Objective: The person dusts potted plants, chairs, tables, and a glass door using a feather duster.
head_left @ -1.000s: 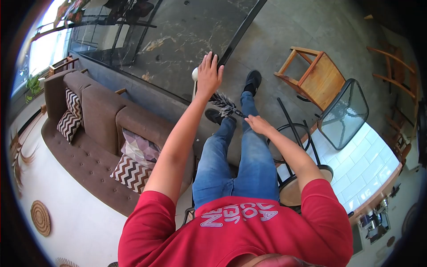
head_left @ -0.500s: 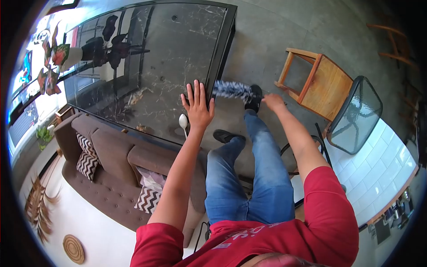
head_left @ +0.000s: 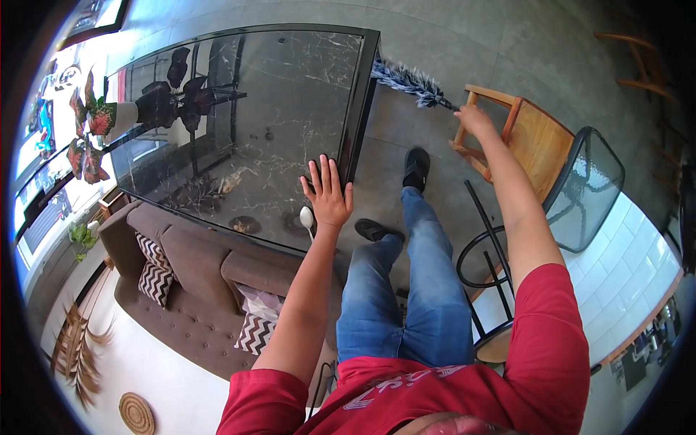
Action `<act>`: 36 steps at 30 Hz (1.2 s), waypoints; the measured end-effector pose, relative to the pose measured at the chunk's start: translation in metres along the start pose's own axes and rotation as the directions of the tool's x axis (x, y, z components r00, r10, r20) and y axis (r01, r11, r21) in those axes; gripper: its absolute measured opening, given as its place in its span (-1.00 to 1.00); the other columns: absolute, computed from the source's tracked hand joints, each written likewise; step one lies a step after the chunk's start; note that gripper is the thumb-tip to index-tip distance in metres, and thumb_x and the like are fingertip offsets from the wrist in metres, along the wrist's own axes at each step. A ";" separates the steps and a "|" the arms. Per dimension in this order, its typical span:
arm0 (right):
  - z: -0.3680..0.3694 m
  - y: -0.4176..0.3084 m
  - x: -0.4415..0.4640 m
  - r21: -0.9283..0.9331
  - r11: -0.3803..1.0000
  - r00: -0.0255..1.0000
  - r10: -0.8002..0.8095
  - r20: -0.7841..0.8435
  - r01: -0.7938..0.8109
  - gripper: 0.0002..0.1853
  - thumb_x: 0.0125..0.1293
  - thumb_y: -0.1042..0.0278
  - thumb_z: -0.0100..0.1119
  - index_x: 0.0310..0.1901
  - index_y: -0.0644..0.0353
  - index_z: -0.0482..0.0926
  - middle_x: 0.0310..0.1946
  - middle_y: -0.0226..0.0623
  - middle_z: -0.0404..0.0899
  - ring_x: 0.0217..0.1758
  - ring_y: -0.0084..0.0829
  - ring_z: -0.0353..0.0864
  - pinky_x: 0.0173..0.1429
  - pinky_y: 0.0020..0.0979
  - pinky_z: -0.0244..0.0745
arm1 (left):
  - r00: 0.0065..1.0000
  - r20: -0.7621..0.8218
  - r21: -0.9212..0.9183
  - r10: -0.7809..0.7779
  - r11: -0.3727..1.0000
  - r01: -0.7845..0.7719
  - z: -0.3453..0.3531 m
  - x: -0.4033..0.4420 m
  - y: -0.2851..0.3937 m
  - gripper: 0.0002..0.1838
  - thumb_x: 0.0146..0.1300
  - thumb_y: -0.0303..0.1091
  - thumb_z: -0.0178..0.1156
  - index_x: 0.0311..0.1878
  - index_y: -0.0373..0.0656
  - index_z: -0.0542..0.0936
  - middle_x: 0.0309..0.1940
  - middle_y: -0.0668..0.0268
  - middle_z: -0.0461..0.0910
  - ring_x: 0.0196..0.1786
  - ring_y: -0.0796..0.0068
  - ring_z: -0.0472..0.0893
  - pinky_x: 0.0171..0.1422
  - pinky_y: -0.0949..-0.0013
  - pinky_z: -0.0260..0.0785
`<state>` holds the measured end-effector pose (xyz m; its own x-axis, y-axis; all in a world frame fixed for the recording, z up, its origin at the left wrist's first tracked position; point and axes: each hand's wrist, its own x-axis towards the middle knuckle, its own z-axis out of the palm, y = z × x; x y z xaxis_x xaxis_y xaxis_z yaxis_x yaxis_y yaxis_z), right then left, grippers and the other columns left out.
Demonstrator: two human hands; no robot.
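My left hand (head_left: 330,198) lies flat with spread fingers on the dark marble-patterned table top (head_left: 290,109), near its right edge. A white spoon (head_left: 307,217) is beside that wrist. My right hand (head_left: 475,119) is closed around the dark handle of a fluffy grey-blue duster (head_left: 409,81). The duster's head reaches left to the table's black side edge, its tip against or just behind the frame; I cannot tell which.
A wooden chair (head_left: 536,138) stands close to my right forearm. Behind it are a glass-topped table (head_left: 591,185) and a white tiled counter (head_left: 616,254). A brown sofa (head_left: 196,264) lines the left side. A potted plant (head_left: 94,119) stands at the table's far left.
My right hand has moved up and to the right in the view, taking the duster along the table's side. The left hand remains flat, slightly lower in the picture.
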<state>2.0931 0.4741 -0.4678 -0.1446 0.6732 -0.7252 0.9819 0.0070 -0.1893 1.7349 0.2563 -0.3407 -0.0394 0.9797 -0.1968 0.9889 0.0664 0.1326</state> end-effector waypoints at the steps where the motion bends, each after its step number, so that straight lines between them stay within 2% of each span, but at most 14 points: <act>1: -0.010 -0.003 -0.003 -0.003 1.000 1.000 0.000 0.003 0.000 -0.61 0.45 0.09 -0.06 -0.15 0.27 0.62 -0.14 -0.01 0.63 -0.02 0.00 0.61 0.02 -0.09 0.50 | 1.000 0.002 -0.002 -0.002 1.000 0.002 -0.001 -0.001 0.001 -0.28 0.35 -0.06 -0.05 0.46 -0.28 0.13 0.53 0.10 -0.02 0.57 -0.02 -0.13 0.54 -0.14 -0.46; 3: -0.031 -0.013 -0.008 -0.131 0.987 0.994 -0.100 -0.049 0.093 -0.60 0.46 0.09 -0.09 -0.16 0.29 0.61 -0.15 -0.03 0.63 -0.03 -0.01 0.61 0.02 -0.07 0.49 | 1.000 0.004 -0.002 -0.006 1.000 0.006 -0.001 0.000 0.001 -0.28 0.34 -0.05 -0.05 0.47 -0.26 0.11 0.53 0.12 -0.03 0.57 -0.01 -0.14 0.54 -0.15 -0.46; 7: -0.054 -0.026 -0.034 -0.149 0.984 0.990 -0.108 -0.086 0.094 -0.60 0.47 0.08 -0.10 -0.15 0.28 0.60 -0.18 0.01 0.63 -0.05 0.01 0.61 -0.02 -0.06 0.50 | 1.000 0.007 -0.006 -0.013 1.000 0.013 -0.004 -0.001 0.001 -0.28 0.34 -0.05 -0.05 0.47 -0.25 0.11 0.54 0.14 -0.04 0.58 0.01 -0.16 0.54 -0.15 -0.46; 10: -0.060 -0.019 -0.065 -0.074 0.993 0.977 -0.104 -0.184 0.091 -0.58 0.46 0.05 -0.09 -0.19 0.28 0.57 -0.29 0.07 0.63 -0.14 0.07 0.61 -0.10 -0.01 0.48 | 1.000 -0.005 -0.013 -0.016 1.000 0.016 -0.005 -0.002 0.001 -0.28 0.34 -0.05 -0.04 0.48 -0.22 0.12 0.54 0.17 -0.04 0.58 0.05 -0.15 0.54 -0.14 -0.45; 12: -0.065 -0.012 -0.089 0.077 0.983 0.958 -0.140 -0.249 0.164 -0.55 0.46 -0.01 -0.10 -0.26 0.29 0.53 -0.41 0.11 0.60 -0.25 0.13 0.59 -0.19 0.05 0.44 | 1.000 -0.026 -0.028 -0.015 0.999 0.015 -0.006 -0.002 0.000 -0.28 0.34 -0.05 -0.04 0.48 -0.21 0.12 0.54 0.18 -0.04 0.58 0.05 -0.15 0.54 -0.14 -0.44; 14: -0.071 -0.006 -0.114 0.069 0.983 0.947 -0.142 -0.288 0.168 -0.53 0.46 -0.03 -0.10 -0.29 0.29 0.51 -0.44 0.11 0.59 -0.28 0.14 0.58 -0.21 0.05 0.42 | 0.998 -0.057 -0.032 -0.008 0.999 0.006 -0.006 -0.004 0.002 -0.29 0.34 -0.05 -0.03 0.48 -0.20 0.13 0.54 0.18 -0.03 0.58 0.06 -0.13 0.54 -0.14 -0.41; 19: -0.054 -0.005 -0.143 0.052 0.980 0.935 -0.165 -0.313 0.190 -0.51 0.45 -0.07 -0.12 -0.33 0.28 0.49 -0.48 0.10 0.57 -0.33 0.16 0.57 -0.26 0.06 0.40 | 0.992 -0.123 -0.029 -0.013 1.000 0.009 -0.005 -0.008 0.001 -0.32 0.37 -0.05 -0.04 0.48 -0.12 0.14 0.53 0.27 0.00 0.57 0.14 -0.09 0.54 -0.12 -0.36; 21: -0.042 -0.014 -0.158 0.026 0.961 0.884 -0.244 -0.399 0.277 -0.50 0.46 -0.07 -0.13 -0.32 0.28 0.49 -0.49 0.10 0.58 -0.32 0.15 0.59 -0.26 0.06 0.43 | 0.987 -0.158 -0.038 -0.021 0.999 0.015 -0.003 -0.010 0.004 -0.33 0.38 -0.03 -0.05 0.48 -0.08 0.15 0.53 0.30 0.02 0.57 0.15 -0.06 0.54 -0.12 -0.35; 24: -0.047 -0.023 -0.189 -0.058 0.964 0.886 -0.262 -0.383 0.260 -0.51 0.46 -0.06 -0.13 -0.33 0.28 0.50 -0.49 0.10 0.59 -0.33 0.15 0.60 -0.26 0.07 0.48 | 0.976 -0.217 -0.049 -0.004 0.999 -0.007 -0.001 -0.018 0.003 -0.34 0.39 -0.03 -0.06 0.49 -0.05 0.14 0.53 0.31 0.02 0.57 0.14 -0.06 0.54 -0.11 -0.33; 27: -0.022 -0.029 -0.219 -0.106 0.946 0.852 -0.321 -0.414 0.305 -0.52 0.45 -0.04 -0.11 -0.34 0.28 0.51 -0.51 0.10 0.60 -0.35 0.14 0.62 -0.27 0.04 0.52 | 0.971 -0.235 -0.012 -0.032 0.999 0.030 -0.003 -0.036 0.008 -0.38 0.38 -0.08 -0.03 0.46 -0.06 0.20 0.51 0.28 0.06 0.54 0.13 0.01 0.51 -0.11 -0.20; 30: 0.004 -0.033 -0.258 -0.193 0.878 0.814 -0.478 -0.330 0.437 -0.53 0.45 -0.02 -0.09 -0.37 0.28 0.51 -0.55 0.09 0.59 -0.39 0.14 0.62 -0.30 0.02 0.53 | 0.968 -0.216 -0.198 -0.129 0.976 0.087 -0.001 -0.078 0.012 -0.46 0.35 -0.21 0.04 0.36 -0.17 0.30 0.45 0.19 0.18 0.46 0.10 0.18 0.38 -0.10 0.08; 33: 0.029 -0.041 -0.284 -0.251 0.832 0.796 -0.549 -0.254 0.494 -0.54 0.44 0.00 -0.08 -0.38 0.27 0.51 -0.57 0.08 0.58 -0.40 0.12 0.63 -0.31 0.01 0.54 | 0.977 -0.111 -0.156 -0.183 0.974 0.164 -0.001 -0.147 0.021 -0.42 0.27 -0.32 0.06 0.37 -0.21 0.28 0.46 0.19 0.15 0.46 0.10 0.19 0.37 -0.05 0.08; 35: 0.035 -0.047 -0.289 -0.221 0.857 0.817 -0.513 -0.263 0.466 -0.53 0.44 -0.01 -0.08 -0.40 0.27 0.52 -0.55 0.10 0.59 -0.41 0.15 0.61 -0.31 0.02 0.53 | 0.981 -0.059 -0.131 -0.184 0.976 0.175 -0.005 -0.190 0.024 -0.39 0.24 -0.38 0.04 0.39 -0.23 0.25 0.48 0.19 0.11 0.48 0.09 0.16 0.39 -0.04 0.09; 36: 0.039 -0.047 -0.288 -0.109 0.893 0.831 -0.448 -0.330 0.437 -0.52 0.44 -0.01 -0.08 -0.41 0.28 0.52 -0.54 0.11 0.58 -0.40 0.16 0.60 -0.30 0.04 0.51 | 0.984 0.002 -0.121 -0.176 0.977 0.175 -0.003 -0.205 0.024 -0.36 0.21 -0.45 0.03 0.41 -0.24 0.23 0.50 0.20 0.07 0.50 0.09 0.13 0.41 -0.03 0.09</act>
<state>2.0835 0.2509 -0.2760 -0.5193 0.8004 -0.2996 0.8266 0.3813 -0.4141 1.7661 0.0579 -0.2944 -0.2129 0.9523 -0.2186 0.9422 0.2593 0.2122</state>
